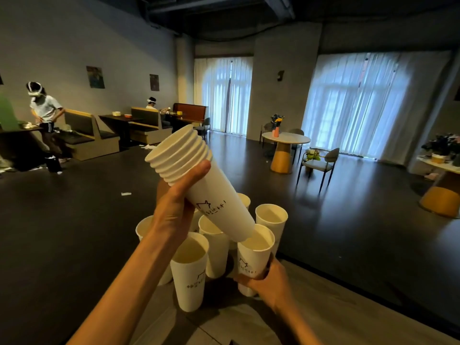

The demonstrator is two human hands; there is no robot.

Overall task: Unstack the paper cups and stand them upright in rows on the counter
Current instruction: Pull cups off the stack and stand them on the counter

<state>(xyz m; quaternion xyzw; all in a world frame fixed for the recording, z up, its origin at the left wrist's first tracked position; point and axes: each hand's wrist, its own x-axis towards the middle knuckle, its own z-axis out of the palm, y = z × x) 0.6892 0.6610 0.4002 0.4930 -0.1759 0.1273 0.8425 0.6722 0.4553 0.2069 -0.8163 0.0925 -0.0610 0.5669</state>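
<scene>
The right hand (270, 285), lowest in the head view and nearest the camera, curls its fingers round the lower part of a single paper cup (254, 260), which stands upright above the wooden worktop (323, 307); whether its base touches the surface is hidden. The left hand (174, 207) is raised higher and grips a stack of paper cups (199, 180) just below the rims, thumb across the front. The stack is tilted, rims up to the left, its base just at the mouth of the held cup. Around them several separate cups stand upright on the worktop, among them a near cup (190, 272) and a far right cup (271, 217).
</scene>
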